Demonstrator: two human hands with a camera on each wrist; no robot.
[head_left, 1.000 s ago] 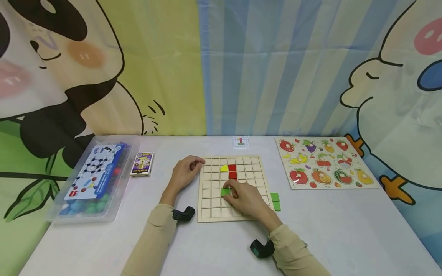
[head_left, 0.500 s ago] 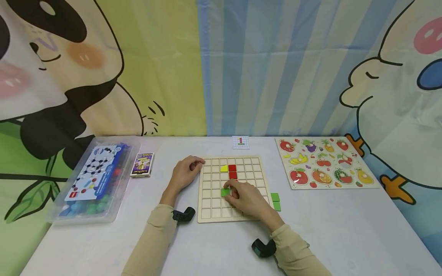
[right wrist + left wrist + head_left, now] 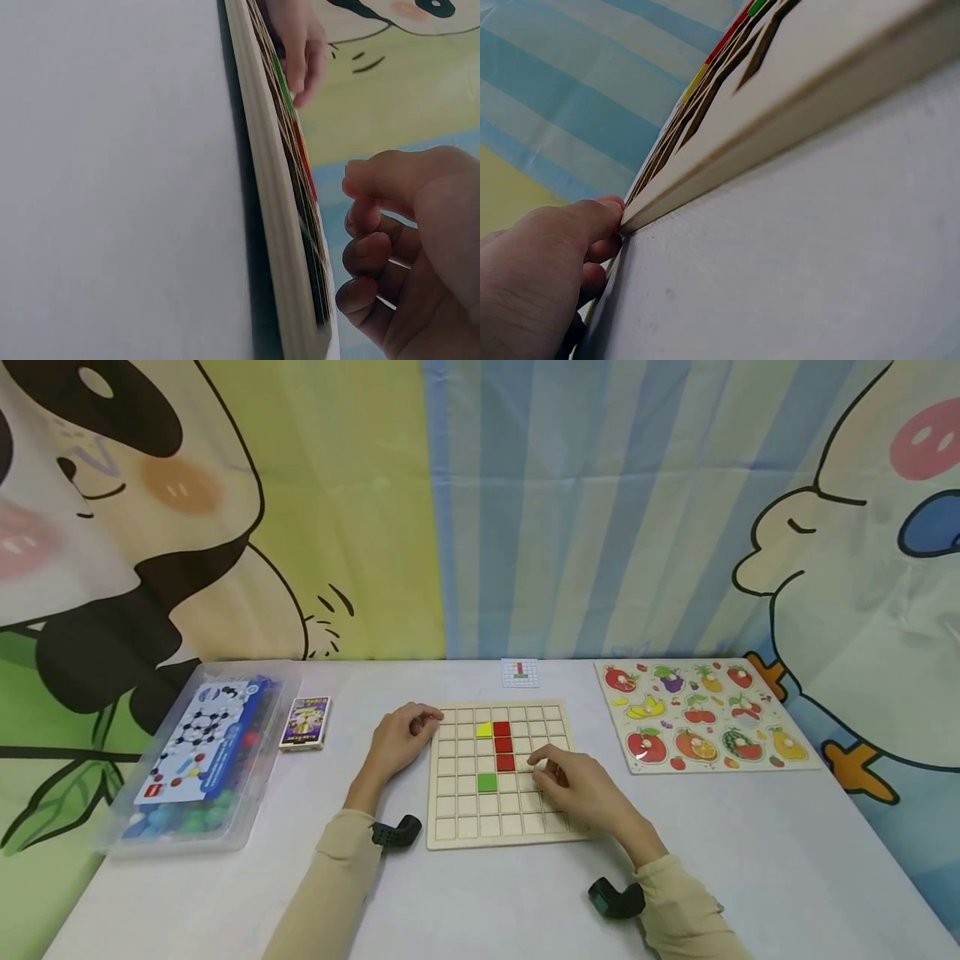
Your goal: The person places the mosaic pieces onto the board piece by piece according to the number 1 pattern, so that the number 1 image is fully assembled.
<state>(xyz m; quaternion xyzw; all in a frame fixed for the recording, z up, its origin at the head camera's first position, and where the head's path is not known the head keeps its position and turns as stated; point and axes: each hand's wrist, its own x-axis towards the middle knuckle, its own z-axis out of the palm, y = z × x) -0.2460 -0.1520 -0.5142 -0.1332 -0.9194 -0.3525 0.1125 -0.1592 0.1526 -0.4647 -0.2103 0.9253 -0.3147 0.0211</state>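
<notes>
A wooden grid board (image 3: pixel 460 828) lies on the table. Set in its cells are a yellow piece (image 3: pixel 483 730) with a slanted edge, a column of red tiles (image 3: pixel 503 745), and a green tile (image 3: pixel 487 782) lower left of them. My left hand (image 3: pixel 401 735) holds the board's far left corner; in the left wrist view its fingertips (image 3: pixel 612 204) are right at that corner. My right hand (image 3: pixel 588 789) is over the board's right side, fingers loosely bent. In the right wrist view, nothing is between its thumb and fingers (image 3: pixel 367 255).
A small pattern card (image 3: pixel 521 673) lies behind the board. To the right is a fruit puzzle board (image 3: pixel 716 716). On the left stand a small card box (image 3: pixel 305 724) and a clear plastic case (image 3: pixel 191 760) of coloured parts. A patterned curtain (image 3: pixel 495 527) hangs behind the table.
My right hand has let go of the green tile and moved right, uncovering the lowest red tile. Its palm now covers where two loose green tiles lay. My left hand stays at the corner.
</notes>
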